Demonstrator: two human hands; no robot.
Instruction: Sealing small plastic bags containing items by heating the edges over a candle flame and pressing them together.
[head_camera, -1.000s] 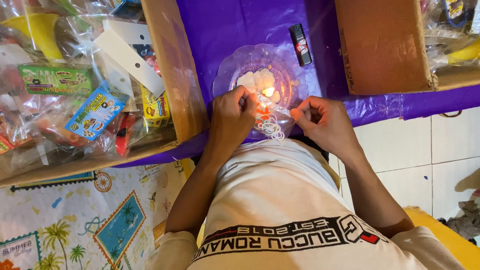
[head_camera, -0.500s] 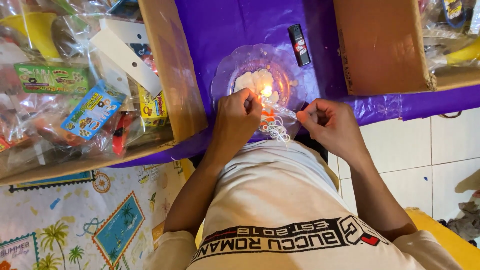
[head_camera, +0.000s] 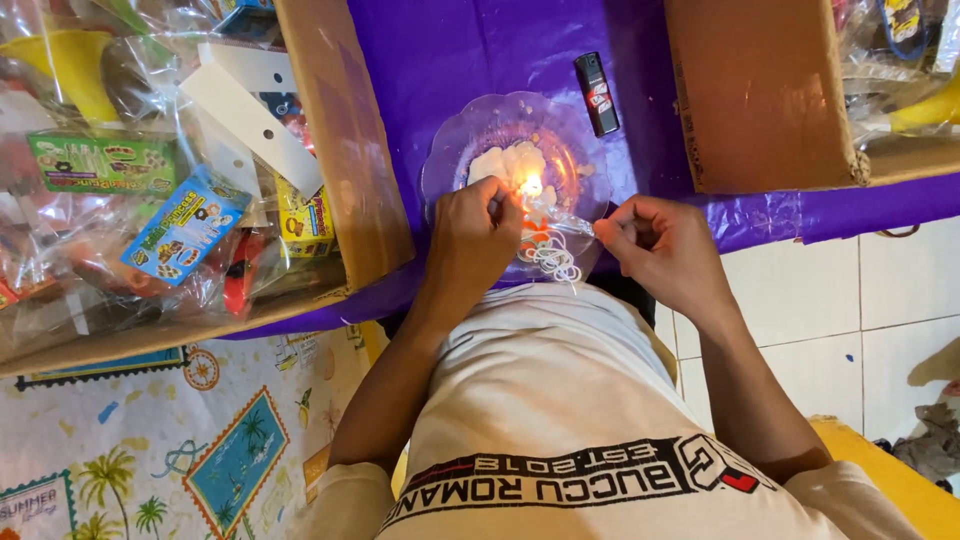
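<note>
Pinching clear packet (head_camera: 562, 222) over flame (head_camera: 530, 186), plate rim (head_camera: 440, 160)

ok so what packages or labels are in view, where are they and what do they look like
Green flat rectangular packet: far left, in the cardboard box.
Blue carded packet under clear wrap: lower left, tilted.
Small yellow box: against the box's right wall.
Black lighter with a red and white label: on purple cloth, beside the clear plate.

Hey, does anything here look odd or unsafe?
Yes: a small open flame burns on melted wax in the clear plate, right beside both hands' fingers and the thin plastic bag they hold, and a lighter lies nearby.
</note>
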